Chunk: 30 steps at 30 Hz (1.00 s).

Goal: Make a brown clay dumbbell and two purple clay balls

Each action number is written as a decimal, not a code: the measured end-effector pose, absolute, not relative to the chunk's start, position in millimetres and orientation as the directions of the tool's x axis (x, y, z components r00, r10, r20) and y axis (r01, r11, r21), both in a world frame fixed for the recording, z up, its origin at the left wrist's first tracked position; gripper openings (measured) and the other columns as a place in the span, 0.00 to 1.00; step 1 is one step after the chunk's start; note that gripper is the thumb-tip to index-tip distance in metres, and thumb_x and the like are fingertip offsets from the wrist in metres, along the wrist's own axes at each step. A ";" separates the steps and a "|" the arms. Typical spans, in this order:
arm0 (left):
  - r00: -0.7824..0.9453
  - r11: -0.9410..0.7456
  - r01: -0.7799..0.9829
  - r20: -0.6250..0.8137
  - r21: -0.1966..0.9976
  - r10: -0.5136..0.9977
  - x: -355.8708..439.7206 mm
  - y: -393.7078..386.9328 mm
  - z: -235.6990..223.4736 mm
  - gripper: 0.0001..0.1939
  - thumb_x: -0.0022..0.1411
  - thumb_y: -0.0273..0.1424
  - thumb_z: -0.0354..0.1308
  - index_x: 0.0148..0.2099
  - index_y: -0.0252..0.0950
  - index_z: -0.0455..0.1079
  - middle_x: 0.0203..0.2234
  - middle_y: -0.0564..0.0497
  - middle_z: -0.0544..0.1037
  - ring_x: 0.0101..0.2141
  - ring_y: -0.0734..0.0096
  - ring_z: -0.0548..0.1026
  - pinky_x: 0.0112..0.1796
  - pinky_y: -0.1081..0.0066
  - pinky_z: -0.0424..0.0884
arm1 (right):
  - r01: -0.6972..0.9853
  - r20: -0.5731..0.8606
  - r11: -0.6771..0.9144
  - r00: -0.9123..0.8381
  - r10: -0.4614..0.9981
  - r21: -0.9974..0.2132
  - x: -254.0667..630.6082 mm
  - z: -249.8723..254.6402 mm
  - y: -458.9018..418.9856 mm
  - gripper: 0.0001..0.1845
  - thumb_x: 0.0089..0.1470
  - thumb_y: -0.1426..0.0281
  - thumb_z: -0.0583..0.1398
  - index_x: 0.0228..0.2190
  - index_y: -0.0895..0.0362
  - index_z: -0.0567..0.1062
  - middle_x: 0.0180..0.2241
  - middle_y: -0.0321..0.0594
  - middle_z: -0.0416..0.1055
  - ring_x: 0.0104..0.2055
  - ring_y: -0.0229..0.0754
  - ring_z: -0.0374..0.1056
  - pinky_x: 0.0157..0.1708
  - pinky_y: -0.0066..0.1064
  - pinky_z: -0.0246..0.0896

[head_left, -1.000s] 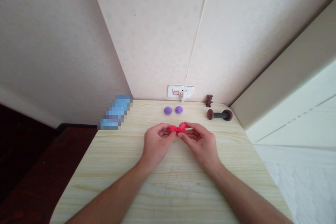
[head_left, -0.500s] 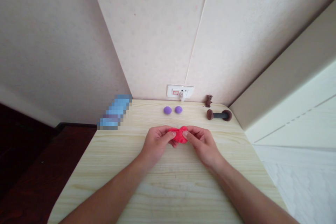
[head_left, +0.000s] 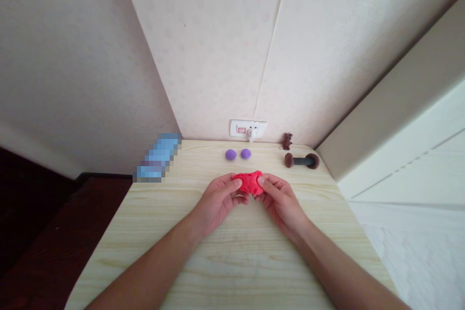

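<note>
A lump of red modelling clay (head_left: pixel 249 183), soft and uneven on its surface, is stretched between my two hands above the tabletop. My left hand (head_left: pixel 220 198) pinches its left end, thumb on top and fingers beneath. At the right end my right hand (head_left: pixel 281 199) grips it the same way, thumb pressed into the clay. Just beyond the hands lie two smooth purple clay balls, a left purple ball (head_left: pixel 230 154) and a right purple ball (head_left: pixel 246 153), side by side and apart from the hands.
The pale wood-grain table (head_left: pixel 232 266) meets the wall at the back. A dumbbell-shaped object (head_left: pixel 302 161) with brown ends lies at back right, a small brown figurine (head_left: pixel 287 141) behind it. A blurred blue item (head_left: pixel 158 157) sits at back left. A wall socket (head_left: pixel 248 129) holds a white plug.
The red clay has gone from a narrow, twisted piece to a wider, flatter lump. Both thumbs have shifted onto its near face. The purple balls stay in place.
</note>
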<state>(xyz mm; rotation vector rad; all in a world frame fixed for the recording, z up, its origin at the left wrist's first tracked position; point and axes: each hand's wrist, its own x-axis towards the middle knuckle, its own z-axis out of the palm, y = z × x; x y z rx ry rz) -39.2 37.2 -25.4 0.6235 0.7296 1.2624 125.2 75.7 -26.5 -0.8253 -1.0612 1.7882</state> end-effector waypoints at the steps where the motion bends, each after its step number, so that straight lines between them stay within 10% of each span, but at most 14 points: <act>1: 0.122 0.194 -0.599 -0.151 0.777 0.981 -38.6 37.6 -26.9 0.14 0.56 0.35 0.70 0.42 0.32 0.78 0.35 0.44 0.82 0.32 0.69 0.77 0.35 0.70 0.73 | -0.332 -0.088 -0.220 -0.370 0.925 -0.917 125.1 -29.2 76.4 0.13 0.51 0.60 0.70 0.29 0.57 0.81 0.27 0.37 0.77 0.27 0.36 0.66 0.30 0.27 0.63; 8: -0.030 0.120 -0.459 -0.151 0.880 0.988 -33.2 38.0 -33.5 0.17 0.54 0.34 0.73 0.42 0.31 0.76 0.35 0.44 0.83 0.31 0.69 0.78 0.36 0.67 0.75 | -0.208 0.030 -0.030 -0.280 0.960 -0.978 120.1 -33.1 71.6 0.13 0.48 0.63 0.72 0.35 0.53 0.81 0.34 0.39 0.80 0.37 0.41 0.74 0.42 0.33 0.70; 19: -0.097 -0.013 -0.171 -0.004 0.985 0.995 -34.2 35.7 -33.8 0.08 0.57 0.32 0.68 0.37 0.33 0.80 0.30 0.49 0.83 0.32 0.66 0.79 0.37 0.70 0.73 | 0.039 0.042 0.058 -0.315 0.948 -0.998 122.1 -33.2 70.2 0.15 0.53 0.58 0.68 0.36 0.56 0.81 0.31 0.42 0.80 0.30 0.42 0.73 0.33 0.33 0.68; 30: -0.086 -0.041 -0.193 0.025 0.980 0.996 -38.4 37.5 -30.5 0.07 0.57 0.31 0.63 0.33 0.32 0.79 0.23 0.52 0.79 0.26 0.72 0.71 0.30 0.74 0.66 | -0.149 0.045 -0.013 -0.378 0.925 -0.989 122.3 -33.5 72.7 0.14 0.59 0.58 0.65 0.32 0.56 0.82 0.26 0.38 0.79 0.27 0.38 0.70 0.31 0.28 0.68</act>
